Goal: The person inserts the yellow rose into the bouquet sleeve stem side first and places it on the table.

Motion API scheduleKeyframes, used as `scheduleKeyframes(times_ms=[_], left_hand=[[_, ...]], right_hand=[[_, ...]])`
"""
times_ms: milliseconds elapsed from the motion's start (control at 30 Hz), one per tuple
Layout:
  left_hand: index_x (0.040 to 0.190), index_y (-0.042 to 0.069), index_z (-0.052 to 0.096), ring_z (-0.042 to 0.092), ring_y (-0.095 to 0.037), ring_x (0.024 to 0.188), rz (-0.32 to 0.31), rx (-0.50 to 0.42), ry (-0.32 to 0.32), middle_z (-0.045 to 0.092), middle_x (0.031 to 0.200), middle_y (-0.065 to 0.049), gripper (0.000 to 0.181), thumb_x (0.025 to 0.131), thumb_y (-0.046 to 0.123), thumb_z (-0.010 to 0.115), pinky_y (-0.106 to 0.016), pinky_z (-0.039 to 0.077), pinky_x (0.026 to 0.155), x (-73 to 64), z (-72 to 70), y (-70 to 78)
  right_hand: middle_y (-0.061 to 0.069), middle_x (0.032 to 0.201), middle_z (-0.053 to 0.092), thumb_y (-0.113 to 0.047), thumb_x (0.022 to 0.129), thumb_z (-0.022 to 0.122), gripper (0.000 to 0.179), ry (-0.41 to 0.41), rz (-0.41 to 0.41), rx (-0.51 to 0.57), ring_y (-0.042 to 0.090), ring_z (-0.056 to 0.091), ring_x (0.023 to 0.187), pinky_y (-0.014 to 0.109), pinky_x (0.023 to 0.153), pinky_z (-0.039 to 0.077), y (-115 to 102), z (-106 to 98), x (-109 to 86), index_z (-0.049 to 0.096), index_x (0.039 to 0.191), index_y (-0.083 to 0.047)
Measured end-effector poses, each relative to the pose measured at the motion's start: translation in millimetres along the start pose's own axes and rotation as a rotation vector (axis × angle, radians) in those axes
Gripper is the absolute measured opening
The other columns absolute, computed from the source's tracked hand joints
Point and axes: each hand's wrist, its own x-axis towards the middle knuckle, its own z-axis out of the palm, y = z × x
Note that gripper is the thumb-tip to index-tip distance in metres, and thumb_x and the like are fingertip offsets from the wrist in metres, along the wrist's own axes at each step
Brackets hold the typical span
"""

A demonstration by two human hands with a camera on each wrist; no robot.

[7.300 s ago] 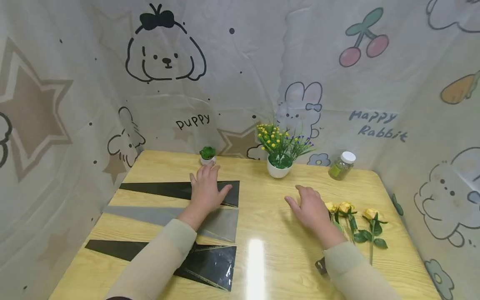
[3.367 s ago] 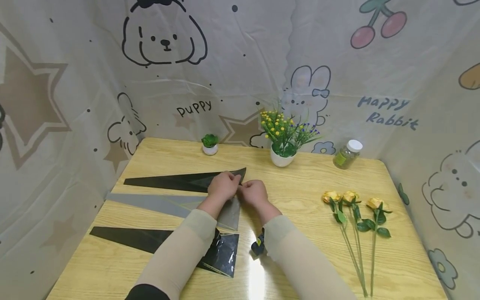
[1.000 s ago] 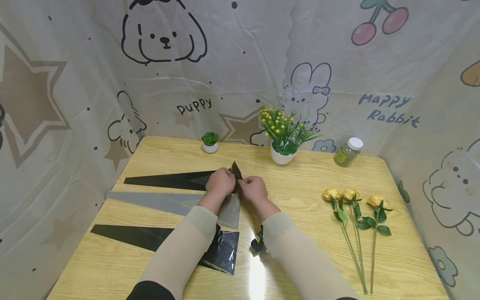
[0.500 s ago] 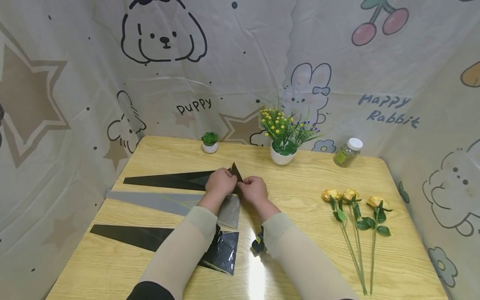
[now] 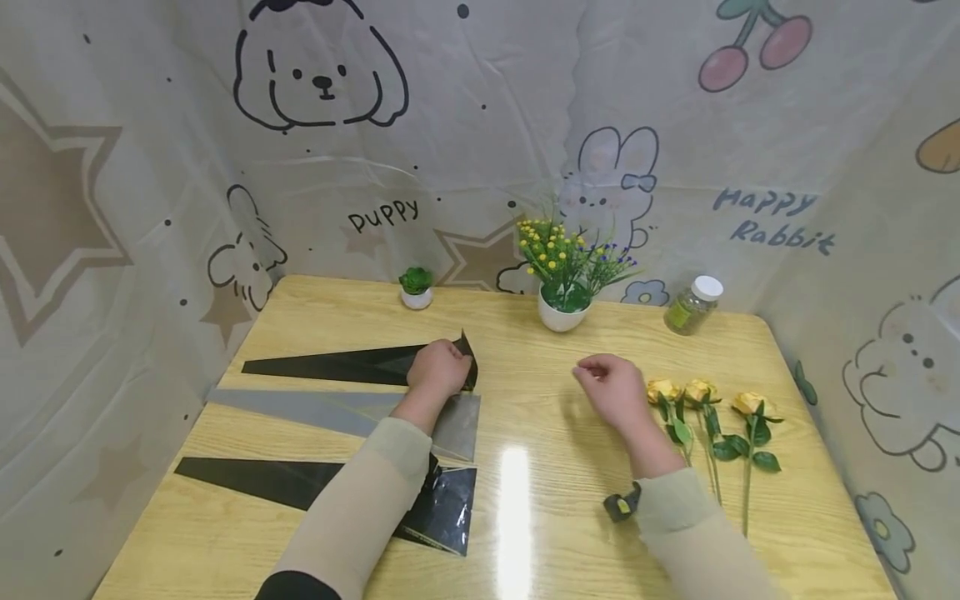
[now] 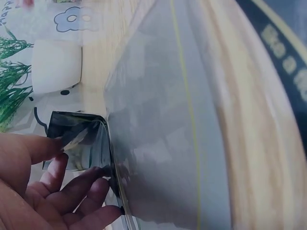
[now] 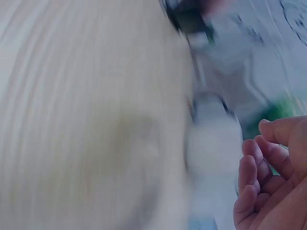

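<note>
Three tapered plastic flower sleeves lie side by side: a black sleeve (image 5: 322, 364) at the back, a grey sleeve (image 5: 300, 407) in the middle and another black sleeve (image 5: 255, 482) in front. My left hand (image 5: 438, 368) pinches the wide end of the back one. In the left wrist view its mouth (image 6: 81, 129) gapes, with thumb and fingers at the edge. My right hand (image 5: 615, 392) is off the sleeves with loosely curled fingers and holds nothing, also in the right wrist view. Just right of it lie three yellow roses (image 5: 701, 392), their stems partly hidden by the right arm.
Along the back of the table (image 5: 517, 350) stand a small potted succulent (image 5: 416, 287), a white pot (image 5: 564, 317) of yellow and purple flowers, and a white-lidded jar (image 5: 692, 307). A printed curtain (image 5: 480, 150) hangs close behind the table and at both sides.
The right hand has let go of the back black sleeve and moved right, close to the roses. The left hand stays at the sleeve's wide end, which was lifted and spread earlier.
</note>
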Motion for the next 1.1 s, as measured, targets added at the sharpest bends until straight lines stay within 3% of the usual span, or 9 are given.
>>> scheduleKeyframes(times_ms=[100,233,367,500,600,833,1100], left_hand=[[0.096,0.016,0.07,0.064,-0.022,0.071,0.006,0.008,0.013,0.068,0.089,-0.003,0.025,0.106,0.038,0.065,-0.038,0.047,0.059,-0.2,2.7,0.8],[0.097,0.016,0.07,0.065,-0.024,0.076,0.017,0.02,0.021,0.07,0.092,-0.004,0.024,0.105,0.038,0.066,-0.04,0.048,0.063,-1.1,3.2,0.8],[0.095,0.015,0.07,0.065,-0.024,0.078,0.038,0.027,0.019,0.069,0.092,-0.004,0.024,0.105,0.038,0.067,-0.04,0.048,0.063,-1.1,3.8,1.4],[0.092,0.015,0.068,0.064,-0.024,0.075,0.039,0.032,0.014,0.068,0.089,-0.004,0.026,0.105,0.038,0.067,-0.04,0.048,0.062,-0.8,3.8,1.8],[0.093,0.015,0.067,0.064,-0.024,0.076,0.04,0.031,0.003,0.067,0.089,-0.004,0.026,0.105,0.038,0.067,-0.04,0.048,0.062,-0.7,3.6,2.3],[0.098,0.016,0.07,0.065,-0.024,0.081,0.04,0.037,-0.007,0.07,0.097,-0.003,0.025,0.105,0.039,0.066,-0.041,0.05,0.065,-0.7,3.4,2.0],[0.103,0.016,0.071,0.065,-0.023,0.082,0.031,0.037,-0.023,0.07,0.102,-0.003,0.026,0.105,0.042,0.064,-0.041,0.051,0.068,-2.8,-0.1,2.2]], right_hand=[[0.018,0.101,0.075,-0.018,0.103,0.07,0.025,0.073,0.025,-0.11,0.032,0.069,0.091,0.044,0.077,0.055,21,-46,-15.0,0.077,0.114,0.003],[0.019,0.099,0.075,-0.019,0.102,0.071,0.026,0.099,0.048,-0.25,0.033,0.069,0.088,0.042,0.07,0.053,44,-87,-37.9,0.077,0.114,0.004],[0.024,0.105,0.074,-0.022,0.103,0.07,0.031,-0.025,0.109,-0.335,0.039,0.071,0.092,0.05,0.07,0.057,63,-109,-55.1,0.075,0.115,0.006],[0.027,0.111,0.073,-0.024,0.103,0.069,0.035,-0.198,0.183,-0.398,0.043,0.07,0.096,0.056,0.075,0.057,77,-114,-61.2,0.074,0.117,0.007],[0.027,0.111,0.073,-0.025,0.1,0.073,0.036,-0.253,0.217,-0.441,0.044,0.07,0.095,0.058,0.076,0.057,84,-111,-62.0,0.075,0.114,0.007],[0.026,0.11,0.073,-0.023,0.093,0.079,0.033,-0.253,0.244,-0.516,0.043,0.069,0.092,0.06,0.074,0.055,91,-104,-59.7,0.075,0.109,0.005],[0.021,0.102,0.071,-0.026,0.089,0.083,0.035,-0.221,0.265,-0.442,0.034,0.066,0.085,0.052,0.069,0.052,98,-97,-59.5,0.069,0.105,0.002]])
